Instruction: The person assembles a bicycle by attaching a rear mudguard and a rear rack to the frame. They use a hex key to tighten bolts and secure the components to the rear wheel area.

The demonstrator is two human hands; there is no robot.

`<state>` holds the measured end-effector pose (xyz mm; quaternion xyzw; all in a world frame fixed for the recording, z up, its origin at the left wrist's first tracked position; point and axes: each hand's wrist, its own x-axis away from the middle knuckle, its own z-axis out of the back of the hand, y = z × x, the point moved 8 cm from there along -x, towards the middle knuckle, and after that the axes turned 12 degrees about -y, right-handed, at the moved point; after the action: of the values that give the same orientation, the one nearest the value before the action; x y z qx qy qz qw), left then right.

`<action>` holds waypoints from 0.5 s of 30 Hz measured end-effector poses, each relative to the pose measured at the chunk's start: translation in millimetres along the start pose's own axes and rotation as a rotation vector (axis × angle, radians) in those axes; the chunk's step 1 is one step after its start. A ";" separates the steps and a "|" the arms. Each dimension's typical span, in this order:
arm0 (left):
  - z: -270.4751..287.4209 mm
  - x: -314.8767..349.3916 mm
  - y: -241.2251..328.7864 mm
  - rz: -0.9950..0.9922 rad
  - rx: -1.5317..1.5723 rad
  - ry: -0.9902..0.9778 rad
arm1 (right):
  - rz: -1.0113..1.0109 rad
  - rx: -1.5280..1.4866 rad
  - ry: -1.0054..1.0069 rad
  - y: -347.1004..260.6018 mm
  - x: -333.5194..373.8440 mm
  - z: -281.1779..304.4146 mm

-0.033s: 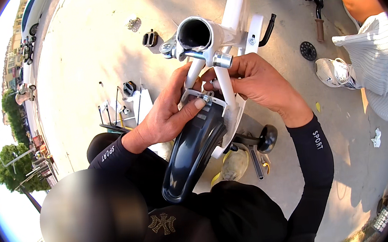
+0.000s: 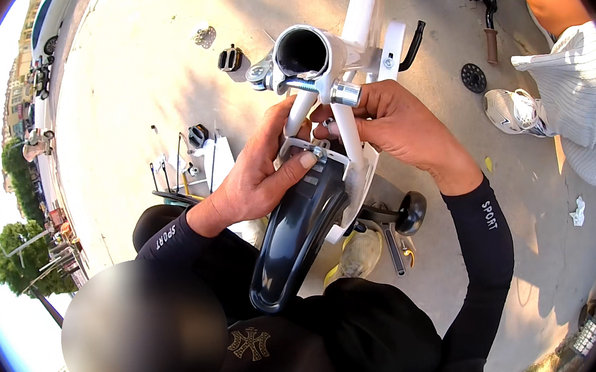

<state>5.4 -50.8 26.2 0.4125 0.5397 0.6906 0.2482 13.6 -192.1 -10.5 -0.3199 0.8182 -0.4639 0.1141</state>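
Observation:
A white bicycle frame point(image 2: 365, 7) stands in front of me, its open round tube end facing up. Below it, a black mudguard point(image 2: 296, 236) lies against a white bracket between two thin tubes. My left hand point(image 2: 257, 168) grips the upper end of the mudguard and bracket. Its thumb presses beside a bolt head point(image 2: 318, 152), while the other fingers curl behind, partly hidden. My right hand point(image 2: 392, 123) reaches around the right thin tube, fingers pinched on a small silvery metal piece point(image 2: 330, 127), perhaps a nut. The tube hides part of those fingertips.
A clamp bolt point(image 2: 345, 94) sticks out near the tube end. Pedals point(image 2: 230, 58) and tools point(image 2: 181, 161) lie on the ground to the left. A wrench point(image 2: 394, 248) and a small black wheel point(image 2: 411, 213) are by my shoe. Another person's shoe point(image 2: 513, 111) stands at right, near a black chainring point(image 2: 473, 78).

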 end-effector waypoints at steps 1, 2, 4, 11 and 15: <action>0.0 -1.5 0.6 -0.015 -0.006 -0.012 | -0.015 0.035 -0.007 -0.5 -1.7 3.1; 0.2 -1.9 1.5 -0.030 -0.013 -0.023 | -0.016 0.035 -0.002 -1.9 -1.7 2.4; 0.6 -1.0 1.7 -0.033 -0.014 -0.019 | -0.016 0.040 0.004 -5.6 -1.7 0.2; 5.0 0.2 -4.6 -0.046 -0.066 0.018 | -0.041 0.130 -0.070 0.6 -1.0 4.4; 6.6 1.2 -2.7 -0.019 -0.085 0.000 | -0.103 0.155 -0.045 0.0 -3.1 3.1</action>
<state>10.0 -45.6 24.5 0.3966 0.5136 0.7106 0.2721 17.5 -192.3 -12.6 -0.3620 0.7595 -0.5240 0.1329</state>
